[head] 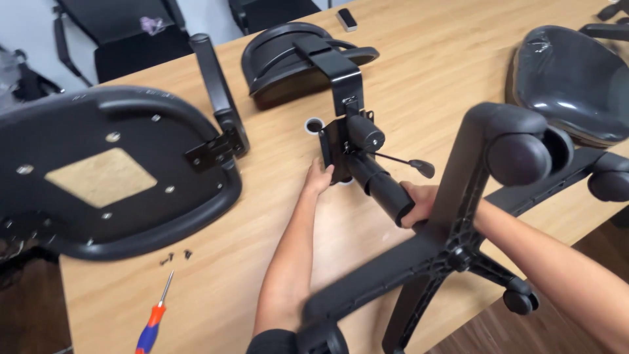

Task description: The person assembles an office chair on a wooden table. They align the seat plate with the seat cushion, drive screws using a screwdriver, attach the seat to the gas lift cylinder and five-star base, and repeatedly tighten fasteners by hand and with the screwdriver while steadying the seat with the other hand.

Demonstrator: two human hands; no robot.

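A wooden desk point(406, 85) carries the parts of a black office chair. Largest is the upturned seat pan point(111, 174), lying at the left edge with its armrest point(219, 92) sticking up beside it. The star-shaped wheel base point(452, 242) lies tipped over the near right edge, one caster point(519, 159) raised. A padded seat cushion point(576, 82) sits at the far right corner, and a curved backrest piece point(295, 62) lies near the far edge. In the middle, the gas-lift column point(380, 183) joins a tilt mechanism plate point(337, 147). The right hand point(419, 203) is wrapped closed around the column's lower end; the left hand point(319, 178) presses loosely curled fingers against the plate's edge. A red-and-blue screwdriver point(154, 321) and small screws point(175, 257) lie near the front left corner.
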